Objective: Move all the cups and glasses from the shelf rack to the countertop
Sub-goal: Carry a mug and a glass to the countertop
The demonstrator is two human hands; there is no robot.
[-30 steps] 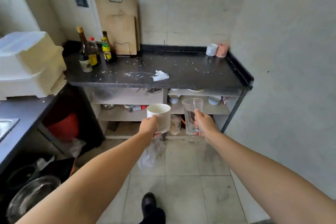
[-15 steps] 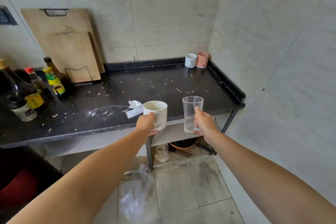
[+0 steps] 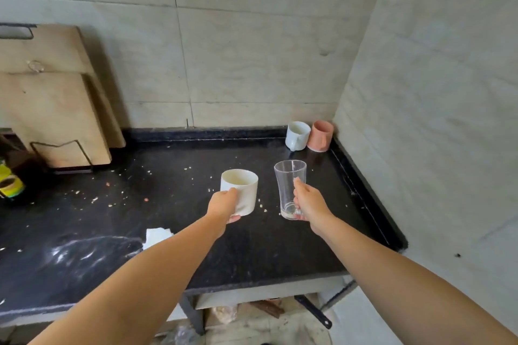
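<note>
Over crumb-strewn black stone countertop [image 3: 168, 218] now, no longer down by shelf rack: left hand [image 3: 222, 204] clamped on cream cylindrical ceramic cup [image 3: 241, 190], right hand [image 3: 309, 202] on clear tall glass tumbler [image 3: 290, 182], both upright, seemingly unplaced, ready for setting down.

Two cups stand side by side in the back right corner of the worktop [image 3: 280, 246], the cup [image 3: 297, 136] on the left touching the other cup [image 3: 321, 136], which is nearest the side wall. In front of them, above the worktop, the left hand [image 3: 222, 204] has its grip on a mug [image 3: 239, 190]; just to its right, the right hand [image 3: 309, 202] grips a glass [image 3: 290, 187]. Cutting boards [image 3: 53, 109] lean against the back wall at far left, with a paper scrap [image 3: 157, 236] near the front edge.
</note>
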